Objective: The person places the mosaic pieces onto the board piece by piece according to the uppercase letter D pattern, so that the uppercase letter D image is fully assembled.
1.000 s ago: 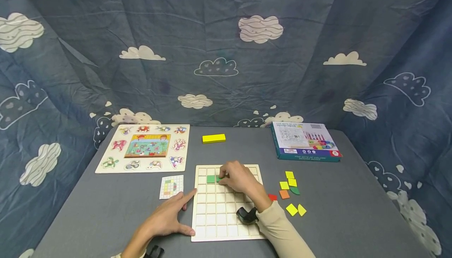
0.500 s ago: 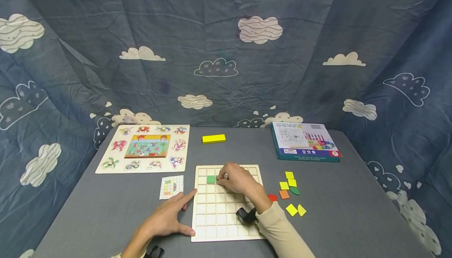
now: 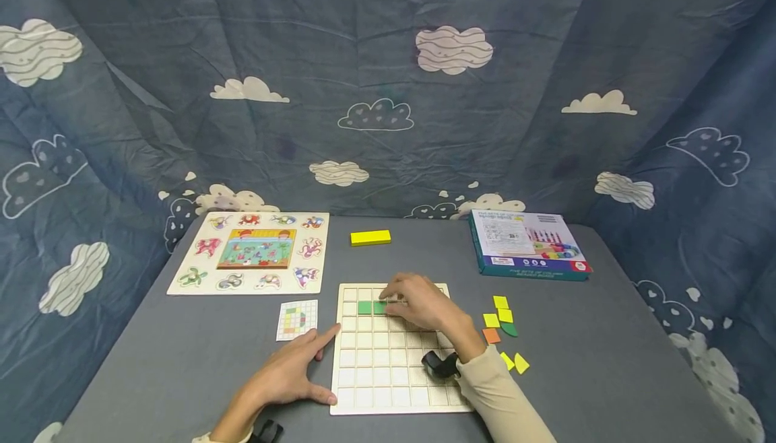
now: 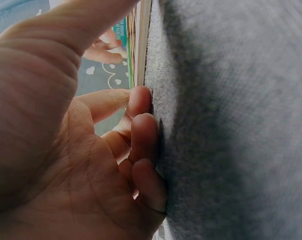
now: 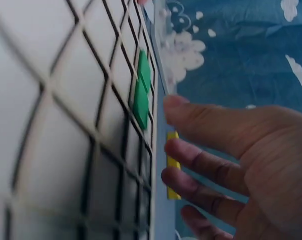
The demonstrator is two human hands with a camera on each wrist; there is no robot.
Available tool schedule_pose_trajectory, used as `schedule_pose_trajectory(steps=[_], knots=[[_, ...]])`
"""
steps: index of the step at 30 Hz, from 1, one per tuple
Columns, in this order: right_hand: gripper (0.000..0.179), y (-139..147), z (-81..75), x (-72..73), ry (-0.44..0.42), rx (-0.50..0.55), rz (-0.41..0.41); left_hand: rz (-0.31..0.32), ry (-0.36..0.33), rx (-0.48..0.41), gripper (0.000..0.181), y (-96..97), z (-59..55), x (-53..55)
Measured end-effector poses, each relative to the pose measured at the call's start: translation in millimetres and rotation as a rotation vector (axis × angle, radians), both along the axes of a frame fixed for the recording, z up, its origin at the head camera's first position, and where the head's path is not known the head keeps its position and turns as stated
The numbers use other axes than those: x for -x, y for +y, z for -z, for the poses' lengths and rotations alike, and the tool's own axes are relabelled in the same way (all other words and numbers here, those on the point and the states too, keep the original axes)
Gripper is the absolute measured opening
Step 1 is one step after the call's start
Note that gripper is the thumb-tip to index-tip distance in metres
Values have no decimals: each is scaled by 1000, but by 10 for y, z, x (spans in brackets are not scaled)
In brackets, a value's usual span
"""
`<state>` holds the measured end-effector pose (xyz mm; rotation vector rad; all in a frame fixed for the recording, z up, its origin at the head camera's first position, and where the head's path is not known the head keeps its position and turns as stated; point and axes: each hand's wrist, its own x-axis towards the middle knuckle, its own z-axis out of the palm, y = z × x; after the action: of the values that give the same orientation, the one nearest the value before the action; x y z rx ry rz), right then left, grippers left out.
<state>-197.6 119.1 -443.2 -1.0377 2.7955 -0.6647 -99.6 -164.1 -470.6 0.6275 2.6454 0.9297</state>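
A pale wooden grid board (image 3: 382, 377) lies on the grey table. Two green square tiles, a left one (image 3: 364, 308) and a right one (image 3: 379, 308), sit side by side in cells of its second row. My right hand (image 3: 424, 305) hovers over the upper board beside the right tile; in the right wrist view its thumb and fingers are parted with nothing between them. At the board's left edge, my left hand (image 3: 287, 369) rests with thumb and index fingertip spread against the rim. The left wrist view shows its other fingers (image 4: 143, 135) loosely bent at the table.
A small pattern card (image 3: 297, 320) lies left of the board. Right of it are yellow tiles (image 3: 505, 316), an orange tile (image 3: 491, 336) and a green quarter-round (image 3: 509, 329). Behind stand an animal puzzle (image 3: 182, 281), a yellow block (image 3: 370, 237) and a boxed set (image 3: 527, 244).
My right hand has let go of the right green tile and drawn slightly to the right, its fingers spreading. A red tile near the right wrist is now hidden. The left hand stays put.
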Motion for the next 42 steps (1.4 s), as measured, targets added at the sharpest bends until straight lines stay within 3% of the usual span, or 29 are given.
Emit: schedule_pose_trajectory(steps=[16,31,38,42], knots=[[25,644,-64,-77,-63,6,67,5,-2,-8,115,21,4,2],[29,1185,-37,-108,-52,-1,111,6,-1,-23,115,17,34,-9],[14,1397,-20,-166,-40,-5,145,8,0,-16,114,18,13,0],[11,1497,-24,-186,-32,-13,203,8,-4,-14,114,18,11,0]])
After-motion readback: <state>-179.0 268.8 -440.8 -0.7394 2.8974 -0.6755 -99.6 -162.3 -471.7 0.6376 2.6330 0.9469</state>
